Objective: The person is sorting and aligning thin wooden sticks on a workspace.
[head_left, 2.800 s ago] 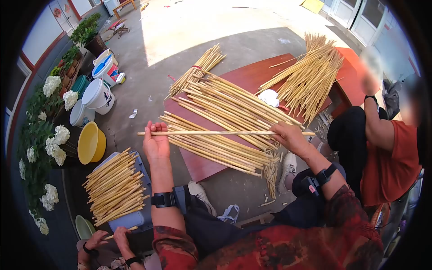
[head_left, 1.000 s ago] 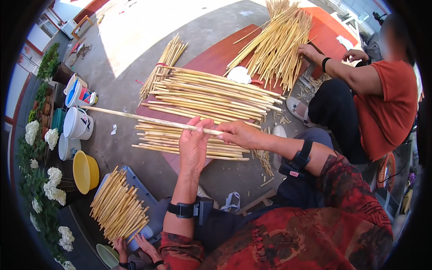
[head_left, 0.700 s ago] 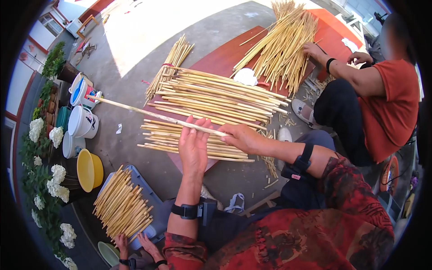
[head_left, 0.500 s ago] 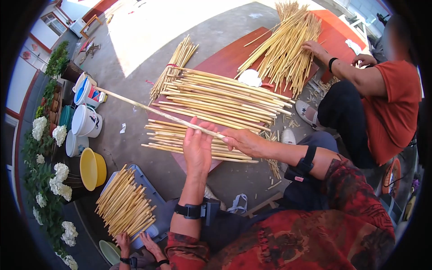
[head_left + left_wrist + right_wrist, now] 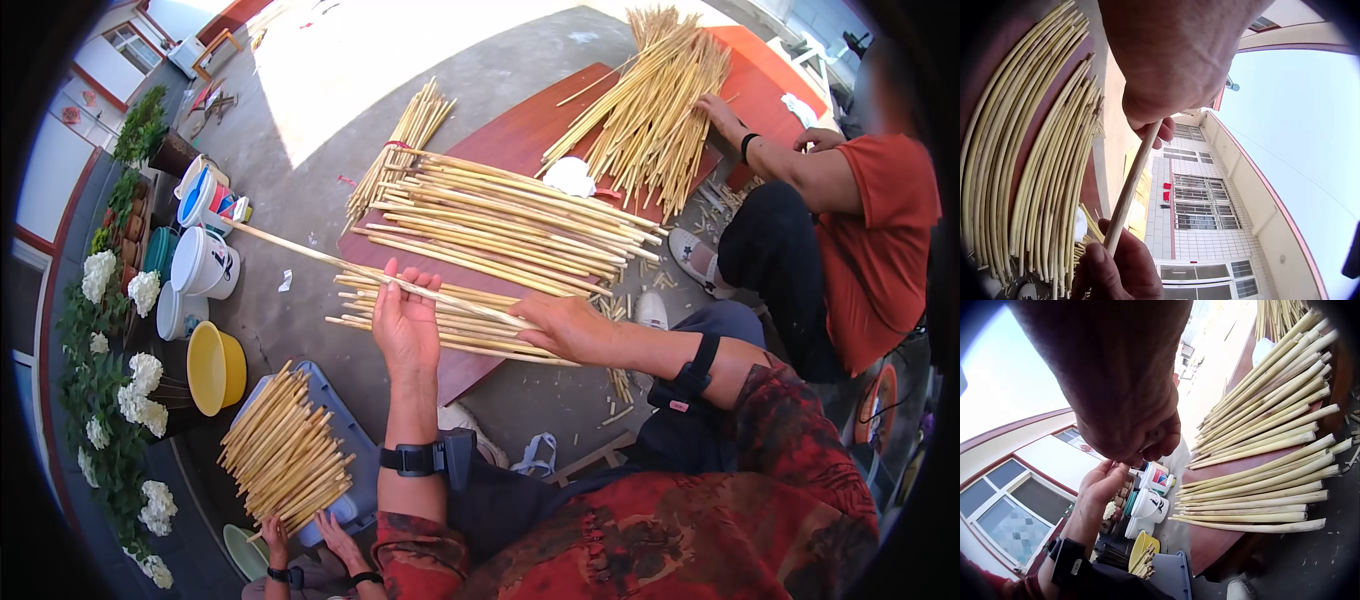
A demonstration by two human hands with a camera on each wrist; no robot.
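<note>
Plainly pale, long, slender stalk (image 5: 1130, 190)

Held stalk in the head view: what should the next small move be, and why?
Probably lower the held stalk toward the nearest row of stalks: it crosses over that row in the head view, the right hand grips its near end, and the palm-up left hand supports it farther along.
</note>
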